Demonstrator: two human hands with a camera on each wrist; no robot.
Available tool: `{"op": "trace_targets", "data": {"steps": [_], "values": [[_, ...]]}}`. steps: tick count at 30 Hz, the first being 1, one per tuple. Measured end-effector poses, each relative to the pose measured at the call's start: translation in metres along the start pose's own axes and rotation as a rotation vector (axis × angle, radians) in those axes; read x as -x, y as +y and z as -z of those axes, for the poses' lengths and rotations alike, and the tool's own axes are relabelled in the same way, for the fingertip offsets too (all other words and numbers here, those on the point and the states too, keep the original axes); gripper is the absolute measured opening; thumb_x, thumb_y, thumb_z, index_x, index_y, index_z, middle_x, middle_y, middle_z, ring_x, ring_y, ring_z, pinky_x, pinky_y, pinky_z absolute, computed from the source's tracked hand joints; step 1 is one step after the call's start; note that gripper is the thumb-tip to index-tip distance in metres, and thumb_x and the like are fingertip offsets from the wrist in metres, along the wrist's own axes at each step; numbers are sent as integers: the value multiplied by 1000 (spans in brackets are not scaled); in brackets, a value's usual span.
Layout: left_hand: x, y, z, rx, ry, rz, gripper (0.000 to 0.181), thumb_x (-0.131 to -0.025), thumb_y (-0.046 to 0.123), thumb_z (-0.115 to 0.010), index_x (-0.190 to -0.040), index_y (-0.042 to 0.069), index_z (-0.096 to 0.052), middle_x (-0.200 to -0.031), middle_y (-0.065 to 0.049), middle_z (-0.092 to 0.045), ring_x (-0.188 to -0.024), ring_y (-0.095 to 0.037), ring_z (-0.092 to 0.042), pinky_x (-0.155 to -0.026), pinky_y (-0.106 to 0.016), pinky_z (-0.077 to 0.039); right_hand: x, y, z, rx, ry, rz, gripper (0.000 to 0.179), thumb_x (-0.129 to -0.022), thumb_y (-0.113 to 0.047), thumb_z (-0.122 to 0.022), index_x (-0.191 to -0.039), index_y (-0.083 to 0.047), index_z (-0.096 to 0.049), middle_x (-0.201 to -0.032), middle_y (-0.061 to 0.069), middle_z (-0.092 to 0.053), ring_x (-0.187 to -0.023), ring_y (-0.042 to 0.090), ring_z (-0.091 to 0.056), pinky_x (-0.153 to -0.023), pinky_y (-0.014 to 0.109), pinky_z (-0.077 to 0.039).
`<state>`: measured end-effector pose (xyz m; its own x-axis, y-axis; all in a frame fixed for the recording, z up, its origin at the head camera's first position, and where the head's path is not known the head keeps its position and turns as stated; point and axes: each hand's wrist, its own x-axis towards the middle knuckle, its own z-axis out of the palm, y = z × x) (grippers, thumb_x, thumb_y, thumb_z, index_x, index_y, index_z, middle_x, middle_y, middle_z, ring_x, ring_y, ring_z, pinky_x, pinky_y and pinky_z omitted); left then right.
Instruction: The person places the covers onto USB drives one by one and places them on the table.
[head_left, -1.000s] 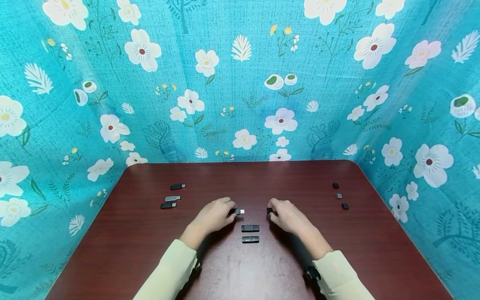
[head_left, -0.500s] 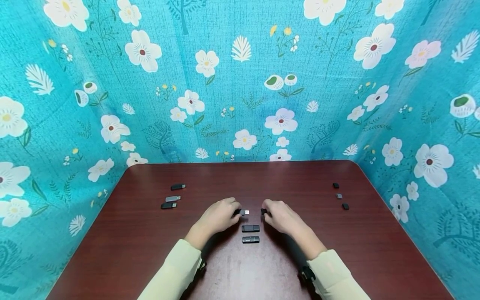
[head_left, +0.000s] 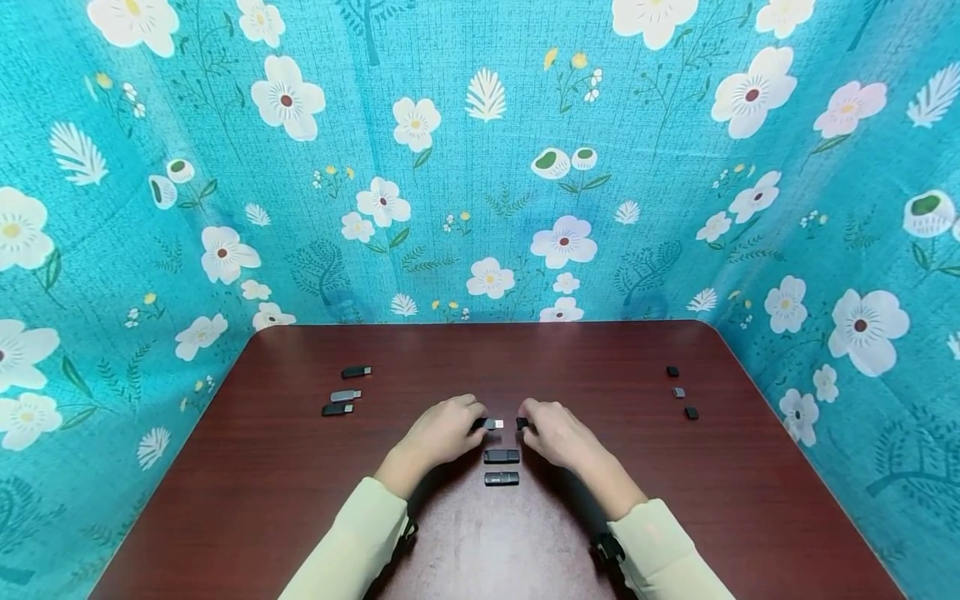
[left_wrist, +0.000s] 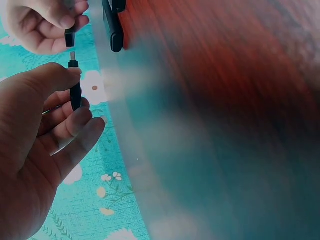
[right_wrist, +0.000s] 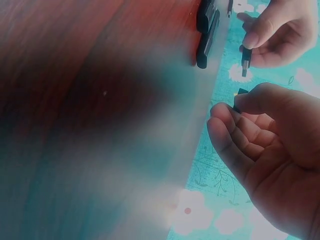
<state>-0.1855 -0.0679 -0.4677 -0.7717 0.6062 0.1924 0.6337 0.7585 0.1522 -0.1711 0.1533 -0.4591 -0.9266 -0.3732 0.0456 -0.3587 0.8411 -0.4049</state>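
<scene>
My left hand [head_left: 442, 429] pinches a dark USB stick [left_wrist: 74, 85] between thumb and fingers, its bare metal plug pointing right. Facing it, my right hand [head_left: 558, 432] pinches a small black USB cap [left_wrist: 70, 38]. A narrow gap separates plug and cap, which are roughly in line in the left wrist view. Just in front of the hands, two capped black USB sticks lie side by side: the farther stick [head_left: 501, 457] and the nearer stick [head_left: 502, 479].
At the table's left lie three uncapped sticks: a black one [head_left: 356, 372], a grey one [head_left: 346, 396] and another black one [head_left: 337, 410]. Three small caps sit at the right: a black cap [head_left: 672, 372], a grey cap [head_left: 678, 392] and a lower black cap [head_left: 692, 413]. A flowered curtain [head_left: 480, 167] hangs behind the table.
Both hands have moved toward each other, the left one rightward with the USB stick and the right one leftward with the cap. The gap between plug and cap has narrowed.
</scene>
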Motion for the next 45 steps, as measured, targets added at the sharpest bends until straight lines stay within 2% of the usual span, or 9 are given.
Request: {"op": "trace_targets", "data": {"steps": [20, 36, 45], "values": [[-3, 4, 1, 3, -15, 10, 20, -96, 24, -69, -110, 11, -73, -99, 2, -65, -87, -12, -64, -75, -29, -56, 0, -7, 0, -14, 9, 24, 16, -92, -6, -68, -108, -6, -64, -80, -3, -59, -66, 10, -50, -59, 29, -45], [-3, 7, 1, 15, 7, -5, 16, -93, 24, -72, -105, 12, -73, -98, 2, -65, -86, -14, -66, -72, -30, -56, -2, -4, -6, -27, 20, 42, 12, -91, -6, -68, -101, -10, -64, -79, -5, -57, -65, 10, -49, -58, 27, -43], [-3, 10, 3, 2, -23, 13, 17, -94, 25, -71, -107, 13, -73, -98, 3, -64, -85, -11, -64, -71, -28, -55, -1, -4, -6, -28, 42, 75, 13, -90, -5, -68, -102, -9, -64, -82, -4, -60, -65, 9, -49, -59, 26, -44]]}}
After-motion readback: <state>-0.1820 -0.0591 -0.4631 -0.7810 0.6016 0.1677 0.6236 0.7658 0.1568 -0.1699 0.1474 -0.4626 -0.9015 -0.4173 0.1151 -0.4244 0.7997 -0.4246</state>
